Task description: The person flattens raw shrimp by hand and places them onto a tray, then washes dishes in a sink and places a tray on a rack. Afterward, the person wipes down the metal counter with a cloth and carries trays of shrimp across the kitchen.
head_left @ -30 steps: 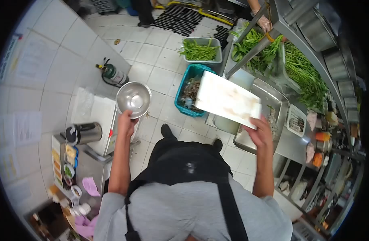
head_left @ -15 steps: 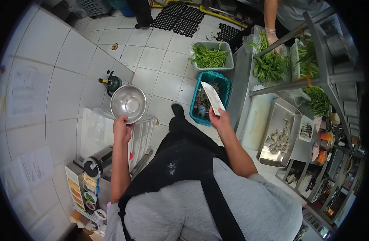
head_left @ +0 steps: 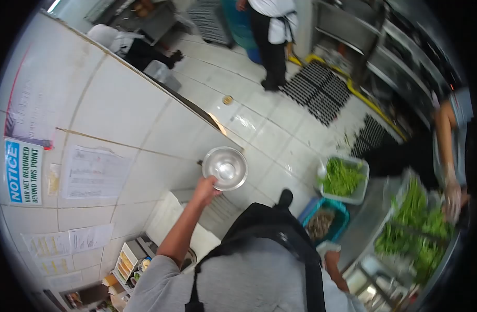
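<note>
A shiny metal mixing bowl (head_left: pixel 233 177) is held out ahead of me, its rim pinched by my left hand (head_left: pixel 208 190). The inside of the bowl looks bare. Low on my right side, my right hand (head_left: pixel 332 258) is closed on a white tray (head_left: pixel 328 246), of which only a part shows. Just beyond that hand stands a teal-lined bin (head_left: pixel 344 209) with greyish contents that look like shrimp or shells. A pale tub (head_left: pixel 361 198) of green vegetables (head_left: pixel 343 176) sits behind the bin.
Tiled wall (head_left: pixel 113 112) with a notice sign (head_left: pixel 24 171) rises at left. On the right, a co-worker's gloved hand (head_left: pixel 452 200) touches leafy greens (head_left: pixel 417 229) on a counter. Another person (head_left: pixel 272 39) stands farther off near black floor mats (head_left: pixel 317 93).
My view has swung left, bringing the wall sign and more people into sight. The bowl is still in my left hand; the white tray and right hand are now lower, near my side.
</note>
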Available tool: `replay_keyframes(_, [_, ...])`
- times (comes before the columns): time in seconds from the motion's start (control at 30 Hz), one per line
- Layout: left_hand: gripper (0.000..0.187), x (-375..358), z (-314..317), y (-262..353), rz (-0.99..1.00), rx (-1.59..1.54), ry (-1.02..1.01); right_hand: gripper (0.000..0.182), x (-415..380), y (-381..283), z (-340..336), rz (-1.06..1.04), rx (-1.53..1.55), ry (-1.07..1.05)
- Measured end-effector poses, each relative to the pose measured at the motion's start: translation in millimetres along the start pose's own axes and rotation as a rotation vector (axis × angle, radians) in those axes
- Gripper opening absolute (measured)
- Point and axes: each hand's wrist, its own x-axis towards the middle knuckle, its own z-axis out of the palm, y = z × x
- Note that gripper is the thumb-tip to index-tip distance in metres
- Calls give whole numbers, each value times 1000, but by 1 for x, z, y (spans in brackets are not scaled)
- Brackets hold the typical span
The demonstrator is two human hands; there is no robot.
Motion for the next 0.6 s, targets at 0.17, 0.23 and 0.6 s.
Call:
replay_keyframes(0.17, [38, 82, 15, 32, -34, -97, -111, 30, 6, -65, -179, 2, -188, -432])
replay_keyframes(0.23, [39, 108, 38, 64, -54, -190, -78, 30, 23, -85, -208, 124, -35, -404])
replay_keyframes(0.6, [34, 298, 173, 301, 94, -251, -134, 56, 168, -256, -389, 473, 331, 7])
